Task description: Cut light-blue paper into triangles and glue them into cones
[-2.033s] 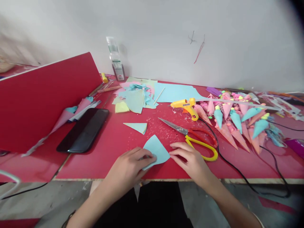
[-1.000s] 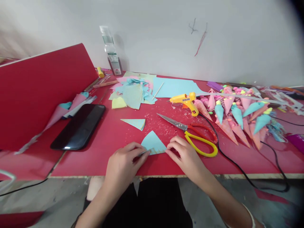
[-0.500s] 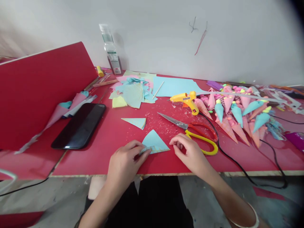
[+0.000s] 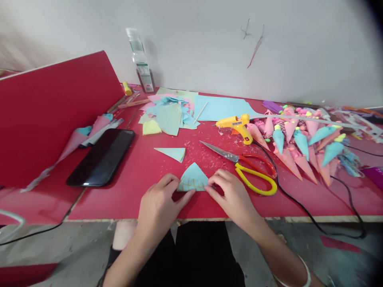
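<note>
A light blue fan-shaped piece of paper (image 4: pixel 194 175) lies on the red table near its front edge, its lower edge showing a band with yellowish grid lines. My left hand (image 4: pixel 163 199) pinches the paper's left corner between thumb and fingers. At the opposite corner, the thumb and fingers of my right hand (image 4: pixel 229 195) are closed on the same paper. Just beyond it lies a narrow folded blue paper wedge (image 4: pixel 173 153). Scissors (image 4: pixel 254 169) with one red and one yellow handle rest to the right of my right hand.
A yellow glue gun (image 4: pixel 237 125) lies behind the scissors, its black cord (image 4: pixel 291 195) running past the front edge. Pink and blue paper cones (image 4: pixel 302 145) are heaped at right. A phone (image 4: pixel 101 157) lies left; paper scraps (image 4: pixel 169 117) and a bottle (image 4: pixel 143 65) stand behind.
My right hand has moved left onto the paper's right corner and taken hold of it. The gridded band along the paper's lower edge now shows more widely between my hands.
</note>
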The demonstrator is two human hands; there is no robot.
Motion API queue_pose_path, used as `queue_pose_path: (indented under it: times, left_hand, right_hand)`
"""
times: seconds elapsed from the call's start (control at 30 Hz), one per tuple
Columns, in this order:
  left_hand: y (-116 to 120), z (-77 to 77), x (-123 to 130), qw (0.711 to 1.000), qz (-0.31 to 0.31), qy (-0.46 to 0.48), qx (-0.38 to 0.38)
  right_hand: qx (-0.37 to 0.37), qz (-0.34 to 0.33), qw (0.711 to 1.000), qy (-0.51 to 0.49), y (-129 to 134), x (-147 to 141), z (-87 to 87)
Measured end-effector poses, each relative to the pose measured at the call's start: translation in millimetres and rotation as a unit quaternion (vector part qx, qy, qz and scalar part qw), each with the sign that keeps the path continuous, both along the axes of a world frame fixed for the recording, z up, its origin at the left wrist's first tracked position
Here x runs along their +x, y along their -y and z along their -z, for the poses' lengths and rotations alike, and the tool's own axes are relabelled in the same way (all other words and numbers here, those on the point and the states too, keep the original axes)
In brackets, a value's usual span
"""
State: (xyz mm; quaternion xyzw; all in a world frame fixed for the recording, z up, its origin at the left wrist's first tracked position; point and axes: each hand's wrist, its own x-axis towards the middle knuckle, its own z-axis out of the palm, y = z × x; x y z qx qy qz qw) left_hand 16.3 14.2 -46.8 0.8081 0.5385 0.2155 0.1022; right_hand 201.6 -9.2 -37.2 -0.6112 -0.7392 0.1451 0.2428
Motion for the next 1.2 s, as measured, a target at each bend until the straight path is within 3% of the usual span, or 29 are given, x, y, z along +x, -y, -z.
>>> queue_pose_path:
  times: [0.37,0.6,0.83,1.2]
  left_hand:
    - [0.3,-1.0,2.3,0.995,-0.044,-0.089,0.027]
    - [-1.3,-9.4,-5.1,0.995,-0.042,-0.084,-0.023]
    - [-1.2,-12.4,-12.2,0.995,-0.018,-0.101,-0.013]
    - [-3.4,-16.3,-11.2,0.99,0.009,-0.136,-0.027]
  right_hand:
    - [-0.002,0.022,0.999,0.027,-0.1,-3.8,0.7]
    - [-0.007,0.028,0.999,0.021,-1.1,-4.3,0.2]
    - [-0.005,0.03,1.0,-0.005,-2.2,-0.9,2.4]
    - [-0.025,-0.032,0.997,-0.065,5.2,10.3,-7.0]
